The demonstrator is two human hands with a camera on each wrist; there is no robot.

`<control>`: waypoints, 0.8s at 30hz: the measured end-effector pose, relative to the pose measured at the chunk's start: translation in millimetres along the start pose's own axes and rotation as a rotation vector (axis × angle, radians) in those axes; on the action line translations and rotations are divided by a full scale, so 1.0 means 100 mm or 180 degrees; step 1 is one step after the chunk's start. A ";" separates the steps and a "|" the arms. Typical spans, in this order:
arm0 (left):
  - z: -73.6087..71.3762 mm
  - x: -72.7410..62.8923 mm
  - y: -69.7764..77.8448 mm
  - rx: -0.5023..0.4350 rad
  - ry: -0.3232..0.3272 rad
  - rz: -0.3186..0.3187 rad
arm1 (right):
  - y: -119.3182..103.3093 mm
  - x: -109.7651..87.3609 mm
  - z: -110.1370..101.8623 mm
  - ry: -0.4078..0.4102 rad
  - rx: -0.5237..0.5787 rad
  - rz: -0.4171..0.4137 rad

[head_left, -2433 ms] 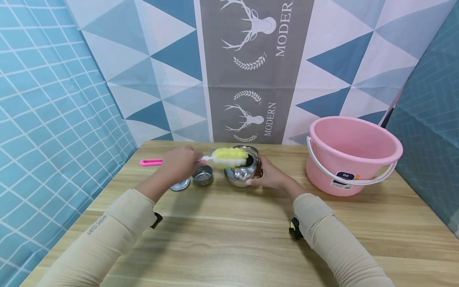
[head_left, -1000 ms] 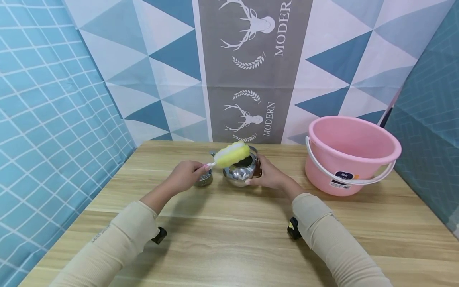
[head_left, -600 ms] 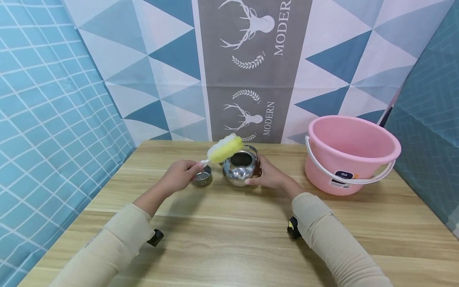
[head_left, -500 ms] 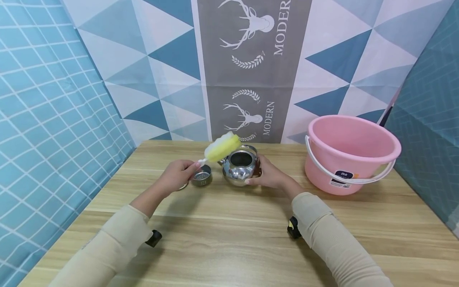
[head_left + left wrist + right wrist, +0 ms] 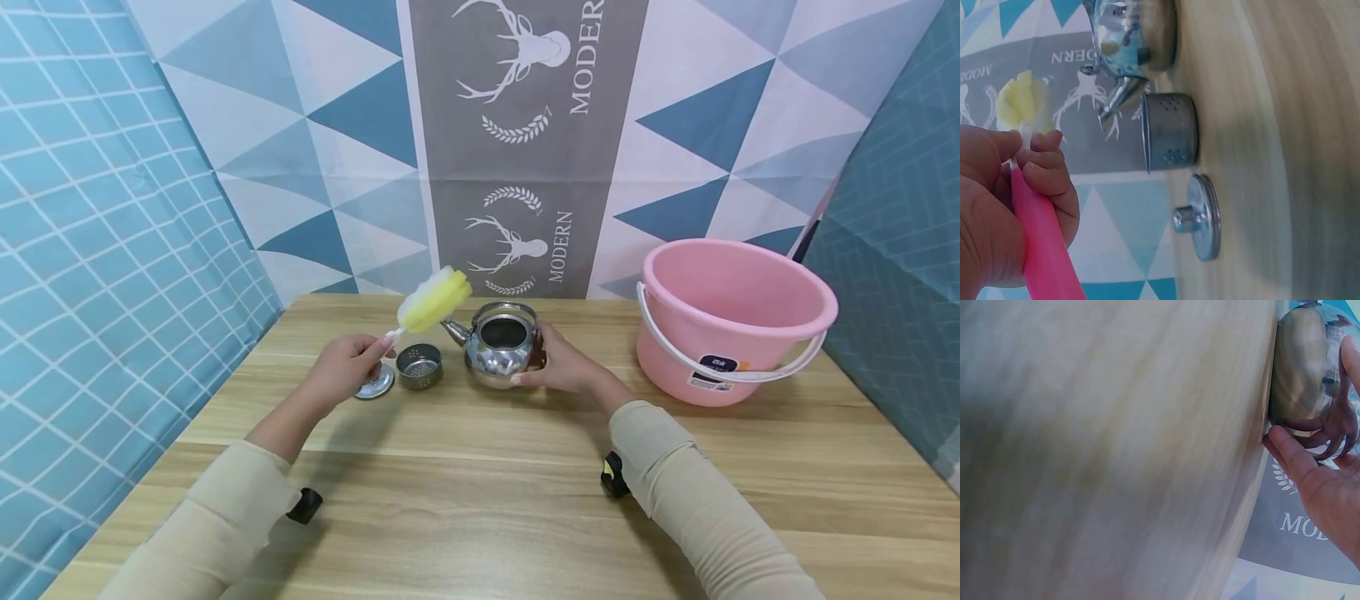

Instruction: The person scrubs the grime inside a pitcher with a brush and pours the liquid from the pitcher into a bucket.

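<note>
My left hand (image 5: 347,368) pinches a sponge bottle brush (image 5: 435,302) with a yellow and white head. Its pink handle (image 5: 1044,237) runs along my palm in the left wrist view. The brush head is raised, up and to the left of a shiny steel teapot (image 5: 497,360) whose mouth faces up uncovered. My right hand (image 5: 566,365) holds the teapot's right side, thumb in front and the other fingers round the back. Left of the spout stands a perforated metal strainer cup (image 5: 420,377). Beside that lies the round knobbed lid (image 5: 1205,219), partly behind my left hand in the head view.
A pink bucket (image 5: 738,333) with a white handle stands at the right of the wooden table (image 5: 480,500). Patterned cloth (image 5: 517,150) hangs behind the table's back edge, and blue tiled sheeting (image 5: 97,250) borders the left.
My left hand has drawn the brush leftward and up, away from over the teapot's mouth. The spout, strainer cup and lid show more now. My right hand has stayed on the teapot.
</note>
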State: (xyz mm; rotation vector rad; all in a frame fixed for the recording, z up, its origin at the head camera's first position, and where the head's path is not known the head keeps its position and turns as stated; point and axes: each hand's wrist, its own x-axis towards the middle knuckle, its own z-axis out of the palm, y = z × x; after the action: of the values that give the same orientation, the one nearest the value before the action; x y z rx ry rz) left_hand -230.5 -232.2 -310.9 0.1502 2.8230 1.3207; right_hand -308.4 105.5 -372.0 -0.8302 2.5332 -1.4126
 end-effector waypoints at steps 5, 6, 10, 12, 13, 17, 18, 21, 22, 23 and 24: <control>-0.07 -0.03 -0.09 -0.0081 0.0116 -0.0076 | 0.02 0.00 0.00 -0.0016 -0.0017 -0.0017; -0.09 -0.03 -0.11 -0.0096 0.0131 -0.0090 | 0.02 0.00 0.00 -0.0018 -0.0026 -0.0018; -0.16 -0.04 -0.20 -0.0136 0.0188 -0.0138 | 0.01 0.00 -0.01 -0.0023 -0.0050 -0.0028; -0.18 -0.03 -0.25 -0.0126 0.0213 -0.0160 | 0.01 -0.01 -0.01 -0.0025 -0.0058 -0.0041; -0.20 -0.03 -0.27 -0.0117 0.0225 -0.0171 | 0.01 -0.01 -0.01 -0.0024 -0.0062 -0.0044; -0.25 -0.03 -0.36 -0.0053 0.0271 -0.0224 | 0.01 0.00 -0.01 -0.0023 -0.0064 -0.0041; -0.26 -0.03 -0.38 -0.0029 0.0283 -0.0237 | 0.01 0.00 0.00 -0.0023 -0.0063 -0.0031; -0.30 -0.02 -0.45 0.0073 0.0330 -0.0259 | 0.01 0.00 0.00 -0.0017 -0.0071 -0.0035; -0.31 -0.01 -0.47 0.0102 0.0346 -0.0274 | 0.00 0.00 0.00 -0.0021 -0.0064 -0.0049; -0.33 -0.01 -0.50 0.0134 0.0363 -0.0291 | 0.00 0.00 0.01 -0.0024 -0.0054 -0.0066; -0.34 -0.01 -0.52 0.0173 0.0375 -0.0307 | -0.02 -0.01 0.01 -0.0031 -0.0041 -0.0084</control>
State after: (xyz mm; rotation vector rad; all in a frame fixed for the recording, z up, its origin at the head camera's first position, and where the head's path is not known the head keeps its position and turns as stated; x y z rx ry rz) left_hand -235.9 -291.6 -329.2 -0.0646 2.9221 1.2745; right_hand -306.9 104.6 -371.1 -0.8735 2.5360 -1.3978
